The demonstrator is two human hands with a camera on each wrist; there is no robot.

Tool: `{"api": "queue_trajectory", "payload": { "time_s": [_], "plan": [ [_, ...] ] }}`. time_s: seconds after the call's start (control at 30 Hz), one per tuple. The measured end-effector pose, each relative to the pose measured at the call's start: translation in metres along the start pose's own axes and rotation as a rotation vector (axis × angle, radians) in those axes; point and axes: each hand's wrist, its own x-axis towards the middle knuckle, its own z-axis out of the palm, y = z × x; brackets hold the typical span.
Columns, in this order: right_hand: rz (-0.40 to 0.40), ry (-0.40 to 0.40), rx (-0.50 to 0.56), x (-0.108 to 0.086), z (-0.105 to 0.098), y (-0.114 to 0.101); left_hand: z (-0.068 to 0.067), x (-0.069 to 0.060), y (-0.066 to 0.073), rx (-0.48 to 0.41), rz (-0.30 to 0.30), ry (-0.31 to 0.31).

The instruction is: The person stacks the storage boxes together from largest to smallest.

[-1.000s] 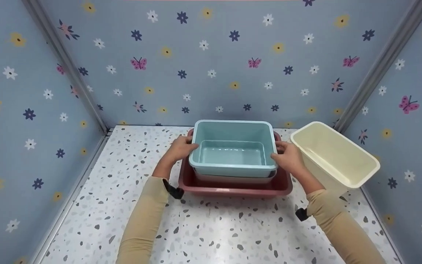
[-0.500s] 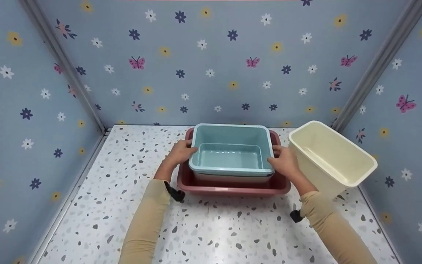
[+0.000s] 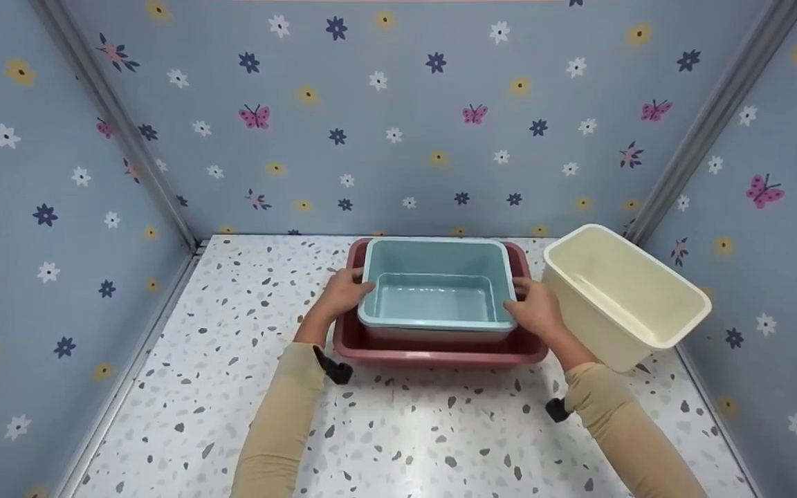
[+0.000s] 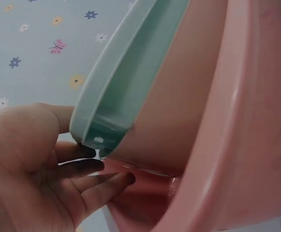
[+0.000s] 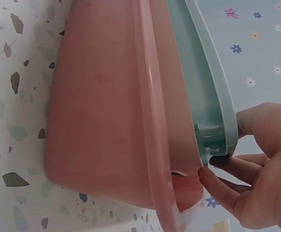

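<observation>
A light blue plastic storage bin (image 3: 433, 301) sits nested in a pinkish-beige bin (image 3: 436, 335), which stands inside a larger dark red bin (image 3: 440, 357). My left hand (image 3: 343, 292) holds the blue bin's left rim, thumb over the edge and fingers beneath; the left wrist view shows those fingers (image 4: 73, 152) under the lip. On the opposite side, my right hand (image 3: 537, 306) grips the right rim the same way. In the right wrist view, a gap shows between the blue rim (image 5: 220, 82) and the beige bin's edge (image 5: 191, 116).
A cream bin (image 3: 637, 294) stands close on the right, turned at an angle, near my right forearm. The speckled white tabletop (image 3: 398, 429) extends in front. Flower-patterned blue walls (image 3: 398, 117) enclose the back and both sides.
Both hands have lowered the blue bin further into the beige one, and less of the beige side shows. The red and cream bins stay in place.
</observation>
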Motion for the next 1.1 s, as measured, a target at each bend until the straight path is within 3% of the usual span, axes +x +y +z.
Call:
{"api": "queue_trajectory", "payload": {
  "time_s": [0.2,0.37,0.47,0.63,0.77,0.87,0.93,1.1],
  "plan": [
    [-0.017,0.024,0.022,-0.004,0.003,0.008,0.014,-0.003,-0.011,0.009,0.025,0.090],
    [-0.046,0.087,0.086,-0.014,0.013,0.021,0.028,-0.004,-0.022,-0.008,0.082,0.288],
    [-0.043,0.160,0.163,-0.025,0.020,0.029,0.036,-0.005,-0.028,-0.081,0.149,0.369],
    [-0.060,0.307,0.267,-0.040,0.030,0.035,0.038,-0.008,-0.031,-0.124,0.206,0.384],
    [-0.093,0.491,0.322,-0.048,0.031,0.033,0.032,-0.009,-0.030,-0.120,0.216,0.422],
    [-0.101,0.654,0.316,-0.056,0.016,0.038,0.029,-0.009,-0.031,-0.131,0.218,0.429],
    [-0.065,0.759,0.286,-0.061,-0.003,0.044,0.028,-0.010,-0.032,-0.132,0.216,0.427],
    [0.135,0.960,0.178,-0.066,-0.064,0.069,0.028,-0.012,-0.037,-0.132,0.210,0.450]
  ]
}}
